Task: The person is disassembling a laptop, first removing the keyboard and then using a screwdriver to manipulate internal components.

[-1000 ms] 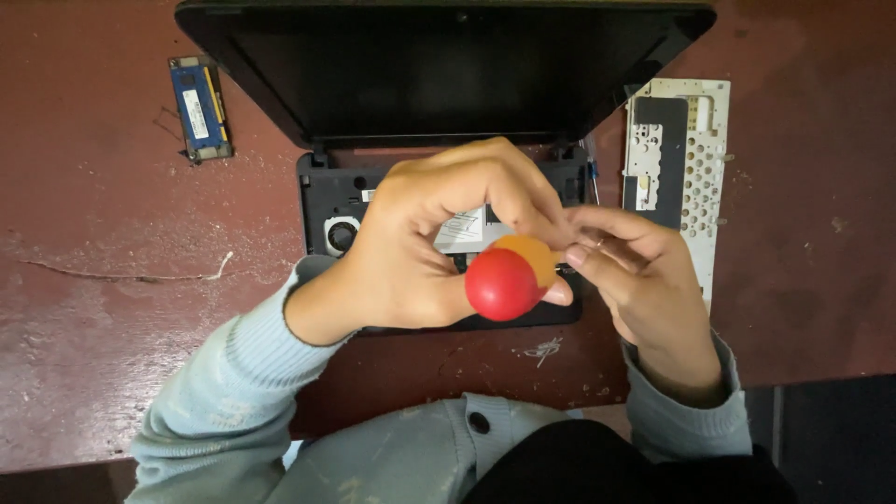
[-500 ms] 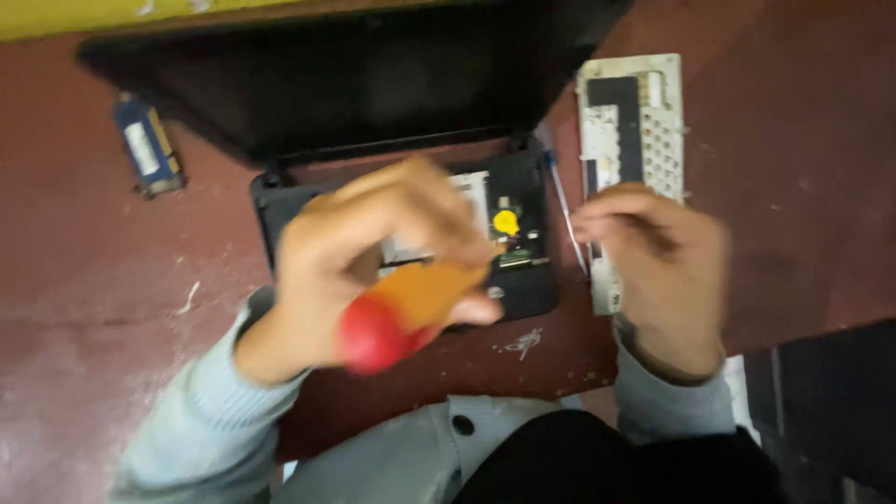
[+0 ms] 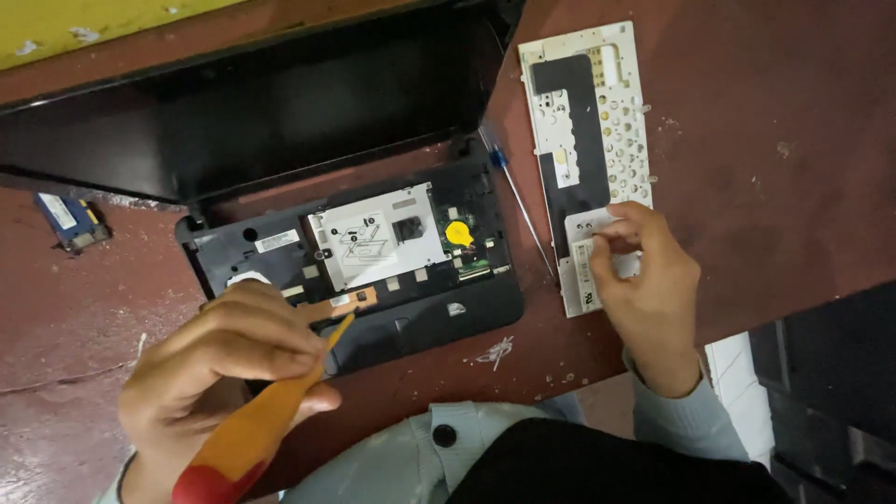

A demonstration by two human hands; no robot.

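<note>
A small black laptop (image 3: 420,308) lies open on the dark red table with its keyboard taken off, so the metal plate and a round yellow cell (image 3: 458,232) show. My left hand (image 3: 229,359) grips a screwdriver with an orange and red handle (image 3: 245,439) at the laptop's near left corner. My right hand (image 3: 644,280) rests on the lower end of the removed white keyboard backplate (image 3: 588,131), fingers pinched together there; whether something small is held I cannot tell.
A thin blue-handled screwdriver (image 3: 515,196) lies between the laptop and the backplate. A small blue memory module (image 3: 70,221) sits at the far left. A yellow strip (image 3: 93,19) runs along the top edge. The table's edge drops off at the lower right.
My hands have parted: the right went from the screwdriver tip over to the backplate, the left dropped down and left with the screwdriver. The laptop's inside has come into view.
</note>
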